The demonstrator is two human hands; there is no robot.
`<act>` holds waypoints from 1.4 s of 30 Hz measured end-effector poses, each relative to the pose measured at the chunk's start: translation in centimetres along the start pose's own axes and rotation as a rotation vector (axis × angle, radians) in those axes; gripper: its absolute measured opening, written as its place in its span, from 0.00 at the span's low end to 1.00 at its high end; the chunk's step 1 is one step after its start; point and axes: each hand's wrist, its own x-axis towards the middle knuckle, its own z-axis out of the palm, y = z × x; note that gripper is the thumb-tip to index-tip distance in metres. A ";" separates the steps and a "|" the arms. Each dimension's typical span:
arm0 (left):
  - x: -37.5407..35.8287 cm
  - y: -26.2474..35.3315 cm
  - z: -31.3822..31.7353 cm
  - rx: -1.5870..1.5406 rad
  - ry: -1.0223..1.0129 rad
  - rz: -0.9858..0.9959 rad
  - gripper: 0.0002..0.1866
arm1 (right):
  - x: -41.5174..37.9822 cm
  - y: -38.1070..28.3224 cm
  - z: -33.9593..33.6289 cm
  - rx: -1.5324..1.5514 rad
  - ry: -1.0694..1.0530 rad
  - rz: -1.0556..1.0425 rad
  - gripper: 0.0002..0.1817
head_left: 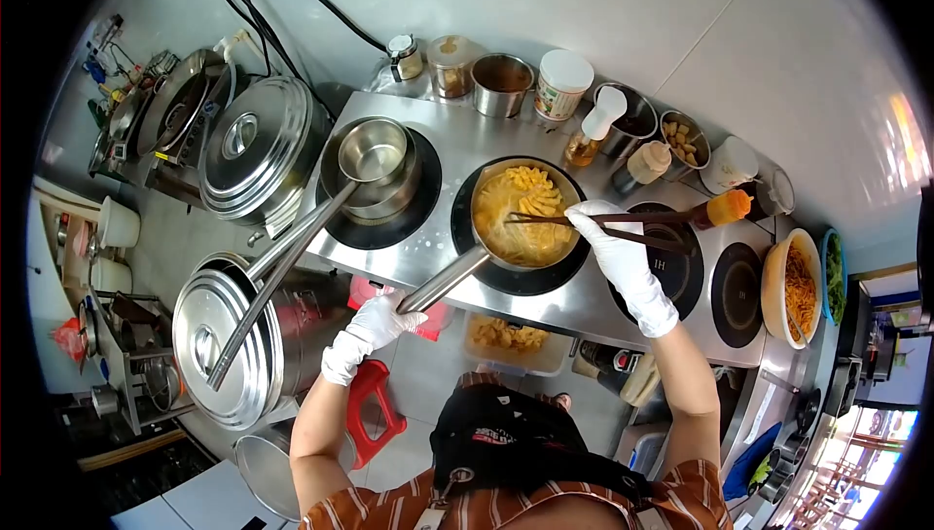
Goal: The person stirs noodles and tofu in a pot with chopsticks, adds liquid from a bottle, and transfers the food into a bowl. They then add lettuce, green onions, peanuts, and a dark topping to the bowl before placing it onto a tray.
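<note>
My left hand (379, 324), in a white glove, is closed around the handle of a saucepan (443, 282). The pan rests on a round black hob in the middle of the steel counter. Yellow noodles (530, 189) in yellowish broth fill it. Also gloved, my right hand (611, 248) grips a pair of long dark chopsticks (550, 219), whose tips reach into the noodles. Left of this pan, a ladle-like steel pot (373, 152) sits over another steel pan (389, 197) on a second hob.
Along the wall stand a steel pot of sauce (502, 82), a white tub (563, 82) and several bottles. An orange-capped bottle (725, 209) is right of my right hand. Large lidded pots (229, 350) stand left. A bowl of orange noodles (793, 287) is at the right end.
</note>
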 end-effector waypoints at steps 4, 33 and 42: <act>0.9 -0.4 -1.0 -0.215 -0.281 -0.193 0.25 | 1.4 -1.8 -1.2 -0.031 -0.084 0.042 0.06; -0.2 6.4 7.4 -0.811 -0.437 -0.369 0.15 | -2.3 -2.7 -7.0 -0.269 -0.208 -0.488 0.06; -3.2 17.8 8.7 -0.583 -0.552 -0.250 0.14 | -18.7 -2.6 -13.1 0.146 0.663 -0.117 0.06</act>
